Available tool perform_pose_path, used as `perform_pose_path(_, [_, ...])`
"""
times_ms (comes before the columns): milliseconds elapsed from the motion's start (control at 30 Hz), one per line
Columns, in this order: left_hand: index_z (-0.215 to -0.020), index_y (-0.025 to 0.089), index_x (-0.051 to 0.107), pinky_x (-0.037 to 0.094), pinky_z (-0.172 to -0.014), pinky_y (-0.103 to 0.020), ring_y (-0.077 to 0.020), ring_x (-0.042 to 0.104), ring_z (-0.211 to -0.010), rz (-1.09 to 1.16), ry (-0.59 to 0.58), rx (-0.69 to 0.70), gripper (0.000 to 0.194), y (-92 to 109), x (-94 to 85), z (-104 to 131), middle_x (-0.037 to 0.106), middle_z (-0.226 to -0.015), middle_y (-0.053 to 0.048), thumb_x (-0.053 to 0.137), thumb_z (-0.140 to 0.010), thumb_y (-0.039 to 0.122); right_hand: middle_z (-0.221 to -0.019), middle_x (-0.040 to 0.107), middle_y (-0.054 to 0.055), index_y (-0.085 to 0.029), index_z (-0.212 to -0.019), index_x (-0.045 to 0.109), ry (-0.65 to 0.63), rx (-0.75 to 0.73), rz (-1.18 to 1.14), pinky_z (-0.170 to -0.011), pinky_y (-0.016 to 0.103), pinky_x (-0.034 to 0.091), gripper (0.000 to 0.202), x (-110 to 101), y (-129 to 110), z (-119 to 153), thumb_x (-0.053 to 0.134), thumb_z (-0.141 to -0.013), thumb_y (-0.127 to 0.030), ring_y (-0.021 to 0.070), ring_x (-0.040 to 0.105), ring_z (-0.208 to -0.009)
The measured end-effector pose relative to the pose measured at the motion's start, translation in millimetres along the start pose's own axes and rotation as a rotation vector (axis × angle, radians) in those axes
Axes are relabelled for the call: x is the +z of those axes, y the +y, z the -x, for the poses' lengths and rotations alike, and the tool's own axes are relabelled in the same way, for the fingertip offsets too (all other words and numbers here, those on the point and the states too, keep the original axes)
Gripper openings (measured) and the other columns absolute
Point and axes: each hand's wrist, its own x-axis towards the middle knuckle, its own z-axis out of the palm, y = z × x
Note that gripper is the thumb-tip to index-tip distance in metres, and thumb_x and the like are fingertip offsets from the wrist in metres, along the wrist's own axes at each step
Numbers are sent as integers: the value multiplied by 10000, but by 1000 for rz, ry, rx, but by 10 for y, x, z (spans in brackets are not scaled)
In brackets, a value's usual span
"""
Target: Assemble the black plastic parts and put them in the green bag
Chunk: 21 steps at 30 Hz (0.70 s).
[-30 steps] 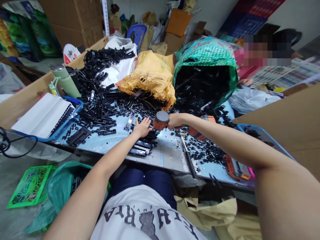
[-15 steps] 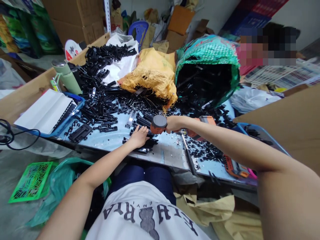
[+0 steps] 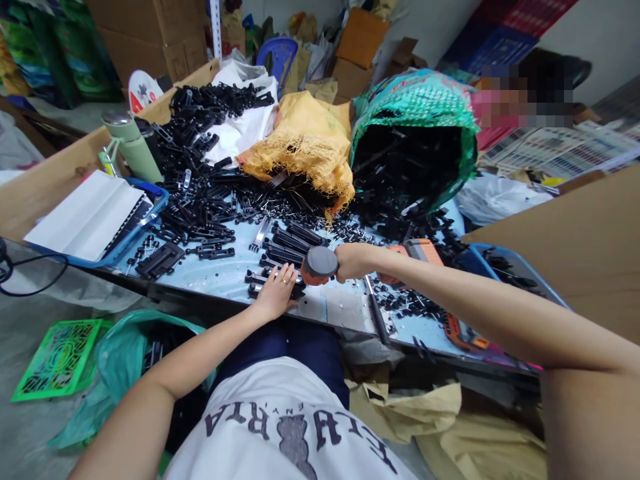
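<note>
My right hand (image 3: 351,261) is wrapped round the handle of an orange and black cordless power driver (image 3: 320,264). The driver's rounded end points toward me, and its tip is hidden. Just left of it, my left hand (image 3: 275,291) lies with outstretched fingers on a row of long black plastic parts (image 3: 257,277) near the table's front edge. More long black parts (image 3: 287,241) are lined up behind that hand. To the right, a tool with a dark handle (image 3: 379,319) rests across the front edge beside loose screws and small black pieces (image 3: 407,300).
Heaps of black parts (image 3: 200,113) cover the back left. A yellow sack (image 3: 305,127) and a green woven sack (image 3: 415,100) stand behind. Blue trays (image 3: 163,207) (image 3: 520,270) flank the work area. A green bottle (image 3: 137,150) stands left. Another person is at the back right.
My left hand has shifted toward the front edge, uncovering more of the black parts. The driver and my right hand have moved slightly down and toward me.
</note>
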Motion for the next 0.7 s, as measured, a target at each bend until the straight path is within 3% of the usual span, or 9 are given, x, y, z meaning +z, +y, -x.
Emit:
perform_pose_path(133, [-1368,99,310,113,-1130,-458,-280,132,-1384,3,25,33,714,-33,29,-4,258,-1465,-162,534,-808,480,-682,651,82,-124,-757,682,34,16,90,-492,238,380,223,18,-77,-5,576,-571,-190,182,589,-606])
perform_pose_path(300, [-1360,69,329,138,-1125,-443,-281,156,-1378,16,68,42,700,-35,-9,37,301,-1439,-186,523,-813,460,-782,667,108,-139,-834,688,138,13,153,-534,260,401,293,32,-185,170,577,-605,-283,230,618,-704])
perform_pose_path(500, [-1355,112,369,140,-1123,-441,-287,245,-1348,81,84,26,646,-32,-33,67,401,-1384,-169,547,-801,391,-732,661,96,-130,-807,690,31,-49,112,-569,257,423,274,46,-339,135,612,-574,-253,224,618,-708])
perform_pose_path(600, [-1382,114,320,133,-1128,-430,-269,238,-1354,88,81,51,637,-53,-16,65,378,-1405,-151,517,-820,342,-768,669,124,-106,-833,685,25,-43,131,-592,272,444,299,91,-415,108,597,-576,-233,242,628,-731])
perform_pose_path(700, [-1380,72,306,140,-1127,-422,-270,175,-1375,43,104,50,644,-64,5,58,299,-1446,-168,504,-822,325,-838,675,163,-102,-881,676,130,-42,98,-606,294,455,317,224,-378,213,566,-625,-255,275,637,-776])
